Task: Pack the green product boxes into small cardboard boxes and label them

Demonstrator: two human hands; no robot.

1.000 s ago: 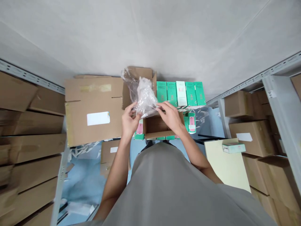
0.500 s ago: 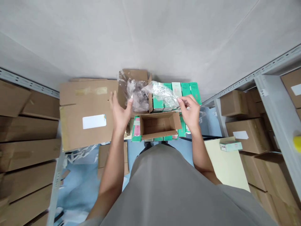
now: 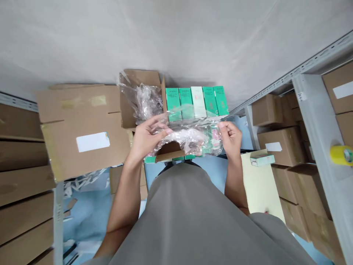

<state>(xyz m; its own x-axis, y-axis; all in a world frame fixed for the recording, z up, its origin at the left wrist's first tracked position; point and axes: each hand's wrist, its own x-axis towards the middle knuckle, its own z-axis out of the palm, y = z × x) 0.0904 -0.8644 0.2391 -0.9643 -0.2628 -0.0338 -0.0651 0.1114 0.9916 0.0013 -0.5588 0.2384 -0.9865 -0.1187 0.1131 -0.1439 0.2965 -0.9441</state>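
Observation:
A crumpled clear plastic bag (image 3: pixel 190 139) is stretched between my two hands. My left hand (image 3: pixel 146 139) has its fingers closed on the bag's left end. At the other end, the thumb and fingers of my right hand (image 3: pixel 231 139) pinch the plastic. Under the bag sits a small open carton (image 3: pixel 170 156), partly hidden by it. Behind my left hand stands an open cardboard box (image 3: pixel 143 76) with more clear plastic bags (image 3: pixel 149 99) inside. Several upright green boxes (image 3: pixel 186 98), one white box (image 3: pixel 198 101) among them, form a row beyond the bag.
A large cardboard box (image 3: pixel 88 117) with a white label is at the left. Shelves of cartons (image 3: pixel 293 147) stand on both sides. A small green-and-white box (image 3: pixel 262 159) lies on a cream board (image 3: pixel 264 191). Yellow tape (image 3: pixel 340 155) hangs at the right post.
My left hand has gone from spread fingers to gripping the bag. The bag has come nearer and now covers much of the small carton. The view has shifted, moving the boxes leftward.

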